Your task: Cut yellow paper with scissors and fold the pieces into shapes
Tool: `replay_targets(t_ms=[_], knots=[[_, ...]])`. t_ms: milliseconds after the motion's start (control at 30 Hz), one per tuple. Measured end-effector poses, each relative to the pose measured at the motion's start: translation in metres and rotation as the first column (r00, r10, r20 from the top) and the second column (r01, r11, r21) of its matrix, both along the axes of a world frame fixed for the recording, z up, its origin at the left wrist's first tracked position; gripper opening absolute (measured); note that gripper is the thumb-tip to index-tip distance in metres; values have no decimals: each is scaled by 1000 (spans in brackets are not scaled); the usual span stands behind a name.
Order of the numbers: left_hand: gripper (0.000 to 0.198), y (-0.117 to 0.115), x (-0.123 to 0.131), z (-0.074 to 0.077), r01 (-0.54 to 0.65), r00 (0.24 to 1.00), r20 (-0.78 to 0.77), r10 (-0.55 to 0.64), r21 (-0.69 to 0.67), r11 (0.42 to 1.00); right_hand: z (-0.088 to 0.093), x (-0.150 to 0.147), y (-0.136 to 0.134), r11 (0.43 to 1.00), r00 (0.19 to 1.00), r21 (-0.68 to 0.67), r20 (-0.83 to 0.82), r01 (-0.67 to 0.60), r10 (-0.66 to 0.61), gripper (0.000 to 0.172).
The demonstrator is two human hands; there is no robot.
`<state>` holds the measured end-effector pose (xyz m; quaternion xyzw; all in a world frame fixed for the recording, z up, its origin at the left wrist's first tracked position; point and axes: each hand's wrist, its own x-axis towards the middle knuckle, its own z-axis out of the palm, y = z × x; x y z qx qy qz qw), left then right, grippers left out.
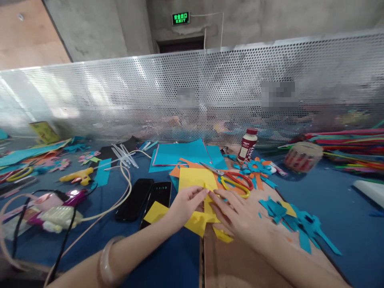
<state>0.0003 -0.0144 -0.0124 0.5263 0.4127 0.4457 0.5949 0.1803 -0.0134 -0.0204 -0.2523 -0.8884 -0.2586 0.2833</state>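
Observation:
In front of me my left hand pinches a small folded piece of yellow paper between thumb and fingertips. My right hand meets it there, its fingers closed on the same paper. A larger yellow sheet lies just beyond the fingertips. Yellow scraps stick out beside and below both hands, partly covered by them. Scissors with red and yellow handles rest past my right hand, the blades pointing away to the left.
Two phones lie left of my hands. Further left are a yellow glue gun and tangled cables. Blue sheets and a bottle stand before the perforated metal screen. Cut blue paper lies right.

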Motion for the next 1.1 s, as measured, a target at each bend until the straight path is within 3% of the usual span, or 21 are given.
replay_targets(t_ms=[167,267,367,433,533,700,833,1100], knots=[[30,1,-1,-5,53,994,-95,-46,70,996,-4,-3,-3,984,956,-149,-289,-94,47,27],[27,2,-3,-7,103,986,-139,-89,92,990,-1,-4,-7,922,887,-350,-462,-166,-16,25],[25,1,-2,-7,159,974,-177,-140,96,983,3,-6,-7,775,782,-601,-574,-198,-245,18],[24,-1,-2,-9,186,962,-223,-157,114,976,4,-7,-2,652,743,-708,-585,-272,-325,18],[22,-2,0,-12,209,949,-271,-159,165,964,2,-8,5,508,730,-774,-587,-379,-351,19],[20,-2,0,-16,206,939,-315,-135,205,957,7,-8,4,362,652,-812,-583,-458,-484,18],[19,-1,0,-15,160,948,-302,-100,181,970,13,-9,-1,302,615,-820,-567,-487,-547,17],[19,-1,0,-22,74,964,-264,-10,231,970,1,-11,-1,288,457,-762,-597,-580,-659,22]])
